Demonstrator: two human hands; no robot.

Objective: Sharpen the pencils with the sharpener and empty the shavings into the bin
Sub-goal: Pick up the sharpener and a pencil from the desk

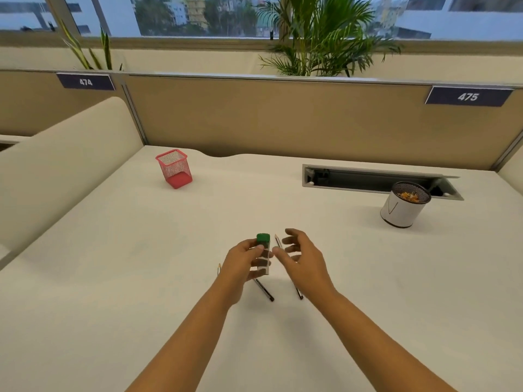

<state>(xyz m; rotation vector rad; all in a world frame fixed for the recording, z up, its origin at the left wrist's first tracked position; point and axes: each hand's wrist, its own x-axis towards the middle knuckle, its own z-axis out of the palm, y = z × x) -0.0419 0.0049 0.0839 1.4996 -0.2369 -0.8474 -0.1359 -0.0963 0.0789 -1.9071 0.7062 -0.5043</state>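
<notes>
A small sharpener with a green cap and clear plastic body (263, 253) is held upright above the white bench (113, 278), gripped by the curled fingers of the left hand (245, 263), presumably so the shavings stay in its body; the right hand (300, 257) is spread and holds nothing, just beside the sharpener, whether touching it cannot be told. Three thin dark pencils are left lying on the bench under the hands: one (218, 268) shows only a tip at the left wrist, one (264, 290) slants below the left hand, one (278, 241) runs beneath the right hand. The white cylindrical bin with a dark mesh rim (403, 206), shavings visible inside, is set well apart to the right; a red mesh pencil cup (174, 168) stands far left, seemingly for finished pencils.
</notes>
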